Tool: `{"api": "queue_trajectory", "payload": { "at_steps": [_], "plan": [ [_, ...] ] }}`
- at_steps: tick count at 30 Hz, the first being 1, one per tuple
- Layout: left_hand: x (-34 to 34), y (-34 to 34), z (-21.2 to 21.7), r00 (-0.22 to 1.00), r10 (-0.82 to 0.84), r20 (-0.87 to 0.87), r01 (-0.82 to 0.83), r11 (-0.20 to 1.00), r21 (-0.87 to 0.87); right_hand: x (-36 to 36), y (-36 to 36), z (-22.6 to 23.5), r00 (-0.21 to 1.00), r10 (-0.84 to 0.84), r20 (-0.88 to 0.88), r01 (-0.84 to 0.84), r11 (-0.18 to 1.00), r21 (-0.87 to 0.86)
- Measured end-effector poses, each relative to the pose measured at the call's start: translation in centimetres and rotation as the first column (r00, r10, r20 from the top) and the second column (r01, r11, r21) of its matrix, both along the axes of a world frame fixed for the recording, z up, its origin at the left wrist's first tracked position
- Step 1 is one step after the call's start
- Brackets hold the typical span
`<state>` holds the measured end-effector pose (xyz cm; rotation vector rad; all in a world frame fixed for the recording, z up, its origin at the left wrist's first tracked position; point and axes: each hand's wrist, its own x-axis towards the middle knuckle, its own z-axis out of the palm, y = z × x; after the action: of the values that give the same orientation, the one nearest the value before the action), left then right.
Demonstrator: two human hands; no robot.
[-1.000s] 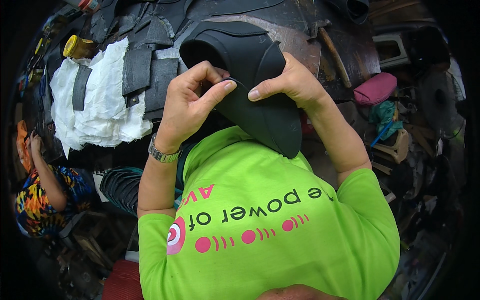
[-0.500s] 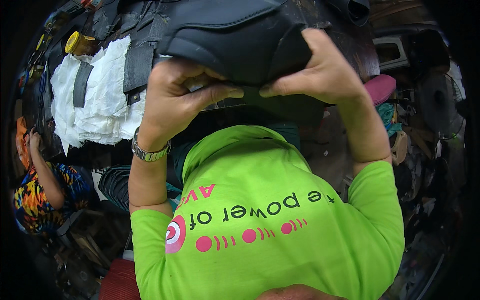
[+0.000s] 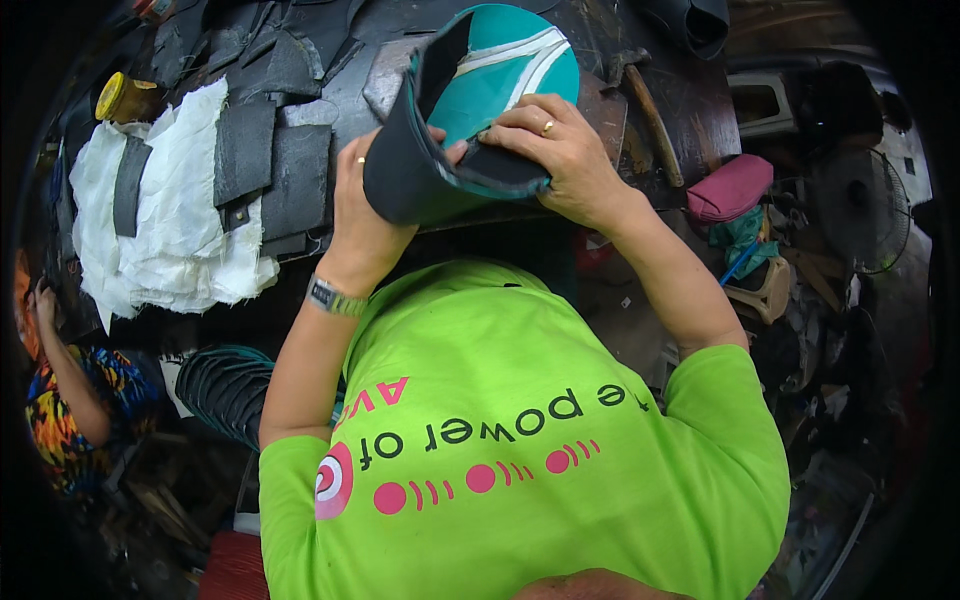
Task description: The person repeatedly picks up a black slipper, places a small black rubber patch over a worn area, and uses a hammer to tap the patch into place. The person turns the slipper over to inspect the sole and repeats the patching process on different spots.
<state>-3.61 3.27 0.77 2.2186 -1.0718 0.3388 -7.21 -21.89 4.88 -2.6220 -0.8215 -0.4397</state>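
Observation:
Between my hands, tilted over the bench edge, is a black shoe upper (image 3: 405,175) with a teal lining and white strips stuck along the inside. My left hand (image 3: 362,200) is closed round its left side, thumb tip over the rim and the other fingers partly hidden behind the black outer face. On the other side my right hand (image 3: 565,160) is closed on the upper's edge, its fingertips pressing into the opening. The right thumb is hidden. A hammer (image 3: 652,120) with a wooden handle lies to the right of my right hand.
White cloth (image 3: 180,210) and dark grey cut pieces (image 3: 243,150) cover the bench's left side, beside a yellow tub (image 3: 125,98). Right of the bench are a pink pouch (image 3: 730,188) and a fan (image 3: 865,210). A stack of teal-edged pieces (image 3: 225,395) and another person (image 3: 70,410) are lower left.
The upper has been turned from its stitched black outside to show the teal lining. My right hand has shifted from its outer edge to its opening. The hammer has come into sight.

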Motion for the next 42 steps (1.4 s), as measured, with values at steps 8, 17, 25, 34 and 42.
{"api": "queue_trajectory", "payload": {
  "at_steps": [8, 17, 25, 34, 42],
  "plan": [
    [-1.2, -0.1, 1.3, 0.998, 0.06, 0.003, -0.06, 0.979, 0.196, -1.0, -8.4, 0.0, 0.603, -0.796, 0.047, 0.771, 0.567, -0.29],
    [-0.9, 0.1, 1.7, 0.998, 0.041, 0.04, -0.049, 0.968, 0.244, -4.2, -5.2, 4.8, 0.71, -0.468, -0.526, 0.703, 0.436, 0.562],
    [-0.9, 0.5, 0.7, 0.995, 0.024, 0.099, -0.049, 0.965, 0.256, -4.9, 0.0, 3.5, 0.785, -0.301, -0.542, 0.379, 0.925, 0.035],
    [-4.7, 1.5, 3.1, 0.465, -0.589, -0.661, -0.436, 0.497, -0.75, -4.8, 1.6, 4.2, 0.812, -0.333, -0.48, 0.406, 0.913, 0.053],
    [-0.9, 0.4, 1.4, 0.464, -0.57, -0.678, -0.53, 0.434, -0.728, -3.5, 2.4, 6.4, 0.981, -0.031, -0.191, 0.161, 0.678, 0.717]
  ]
}}
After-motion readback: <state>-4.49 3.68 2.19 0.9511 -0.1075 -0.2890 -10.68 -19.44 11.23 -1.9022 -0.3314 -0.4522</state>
